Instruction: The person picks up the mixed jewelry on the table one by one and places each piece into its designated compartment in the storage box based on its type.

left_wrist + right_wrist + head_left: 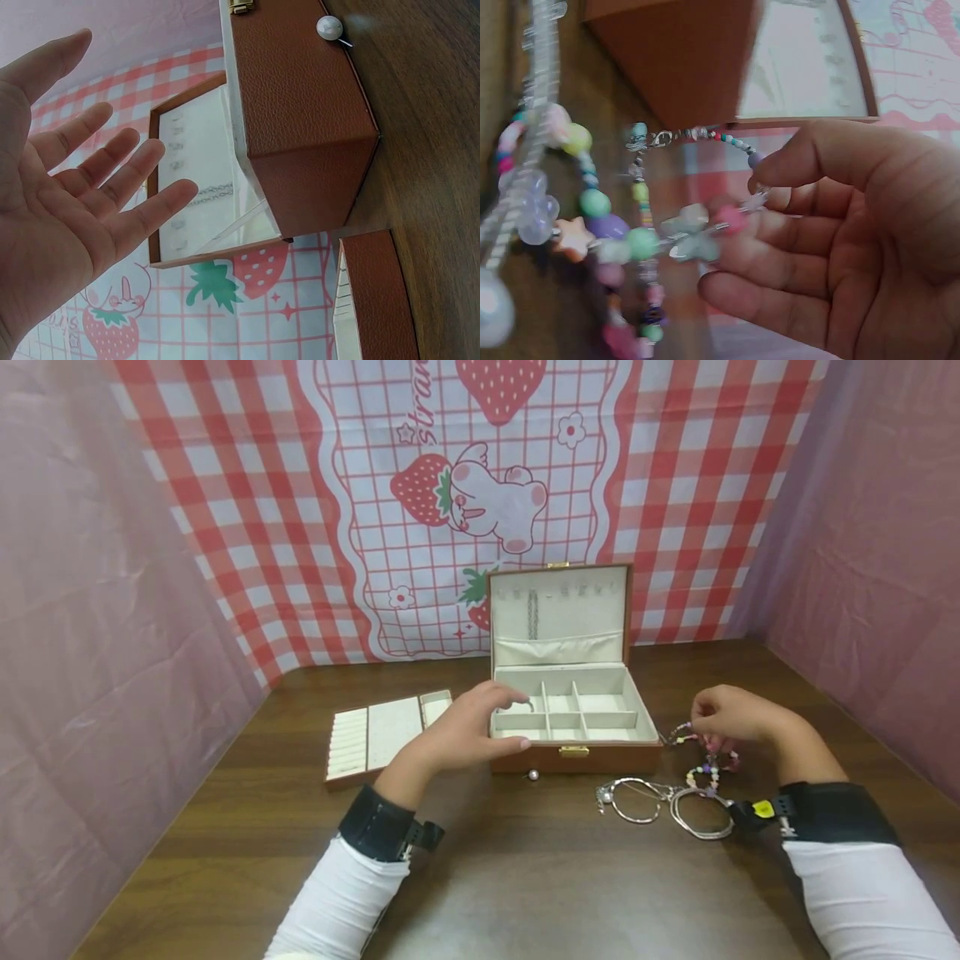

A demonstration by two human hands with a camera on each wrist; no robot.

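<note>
My right hand (731,714) pinches a colourful beaded bracelet (642,244) between thumb and forefinger. The bracelet carries a butterfly bead and a metal clasp, and is partly blurred. Close beside it lies another beaded bracelet (595,204) with an orange star bead. My left hand (472,722) is over the front left of the jewelry box (525,758), its fingers spread and holding nothing in the left wrist view. A small dark curved item (531,705) shows by its fingertips in a compartment. The box lid (577,610) stands up, with a chain necklace hanging inside.
Left of the box lies a removable tray (393,735) with ring rolls, partly behind my left arm. A pearl piece (533,774) rests before the box. Silver bracelets (637,818) lie on the wooden table (525,877), front right. A checked cloth (690,527) hangs behind.
</note>
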